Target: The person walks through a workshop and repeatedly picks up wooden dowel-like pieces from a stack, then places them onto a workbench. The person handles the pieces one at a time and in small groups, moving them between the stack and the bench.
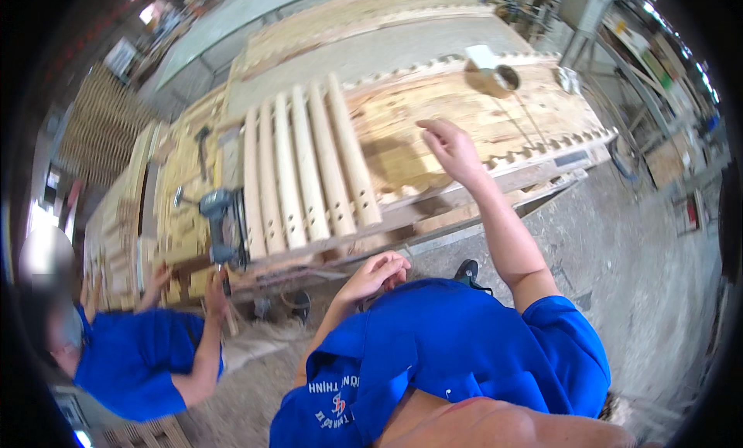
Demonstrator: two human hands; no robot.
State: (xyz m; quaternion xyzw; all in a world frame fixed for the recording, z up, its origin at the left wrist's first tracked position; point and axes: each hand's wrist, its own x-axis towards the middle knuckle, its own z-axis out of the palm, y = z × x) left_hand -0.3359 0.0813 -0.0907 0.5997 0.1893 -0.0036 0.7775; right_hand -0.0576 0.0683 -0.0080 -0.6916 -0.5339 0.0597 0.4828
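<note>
My right hand [451, 148] is held over a broad pale wooden panel [410, 107] with notched edges. Its fingers reach toward the left, the thumb apart from them, and no object shows in it. Close to my waist, on the near side of the bench, my left hand [377, 274] is closed with curled fingers; whatever may be inside them is hidden. Several slightly curved wooden slats [311, 165] lie side by side left of my right hand. Small dark holes mark their near ends.
A dark metal clamp [224, 216] stands at the bench edge left of the slats. On the panel's far right sit a round, dark-mouthed container [507, 78] and a white object [481, 57]. A co-worker in a blue shirt [147, 359] works at the left.
</note>
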